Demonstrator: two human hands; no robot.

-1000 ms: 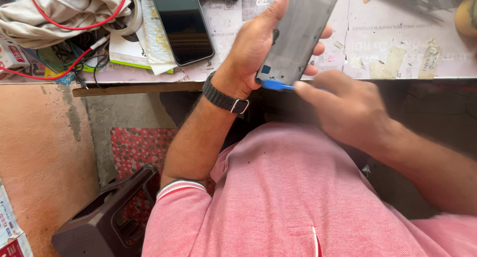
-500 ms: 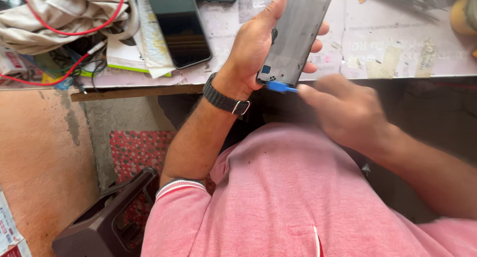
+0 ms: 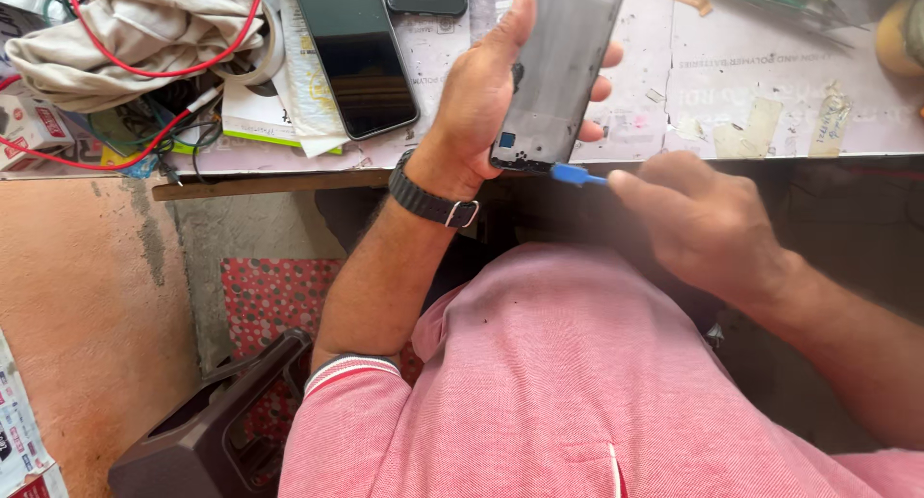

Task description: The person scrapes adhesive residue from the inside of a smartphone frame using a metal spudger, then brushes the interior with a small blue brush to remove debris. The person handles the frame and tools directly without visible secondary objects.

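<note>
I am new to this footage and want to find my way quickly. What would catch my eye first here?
First, the left hand at top centre, holding a grey phone frame upright over the table edge. Just right of it, the right hand holds a small blue tool against the frame's lower corner. On the table to the left lie a dark phone, screen up, and red wires over a beige cloth.

Left hand (image 3: 486,103) grips a phone frame (image 3: 558,70) (tilted); right hand (image 3: 707,224) holds a blue tool (image 3: 576,176) at its bottom edge.
</note>
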